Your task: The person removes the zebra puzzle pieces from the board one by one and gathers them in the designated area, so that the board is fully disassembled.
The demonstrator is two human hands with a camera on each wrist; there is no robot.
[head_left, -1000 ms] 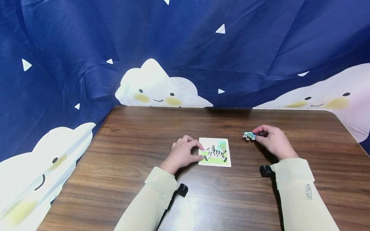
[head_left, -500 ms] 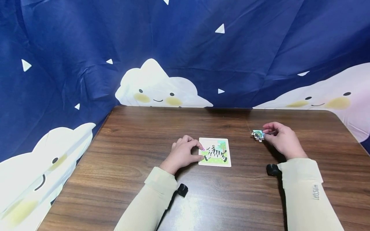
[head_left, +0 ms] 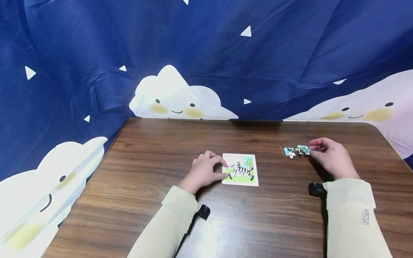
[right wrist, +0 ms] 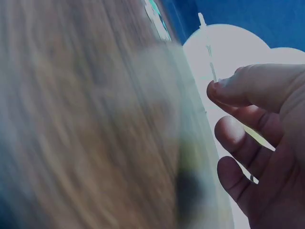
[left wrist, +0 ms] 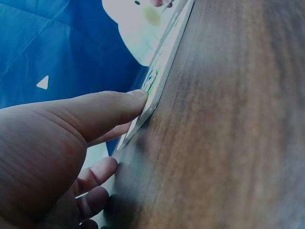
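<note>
A square zebra puzzle board (head_left: pixel 240 183) lies flat on the table. At its left edge rests my left hand (head_left: pixel 202 173), with the thumb and forefinger touching the board; in the left wrist view the thumb (left wrist: pixel 114 107) presses on the rim. Farther right, my right hand (head_left: pixel 332 157) pinches a small puzzle piece (head_left: pixel 303 149) between thumb and forefinger. The right wrist view has that piece (right wrist: pixel 210 52) edge-on, above the tabletop. Just left of it lies another puzzle piece (head_left: pixel 289 152), blue with black and white.
The brown wooden table (head_left: pixel 155 154) reaches back to a blue cloth (head_left: pixel 206 36) printed with clouds and triangles. A black wrist strap (head_left: pixel 204 212) shows beside the left sleeve and another black mount (head_left: pixel 317 189) beside the right.
My right hand has moved to the right with a puzzle piece. A second piece now lies visible on the table to its left. The left hand and the board have stayed put.
</note>
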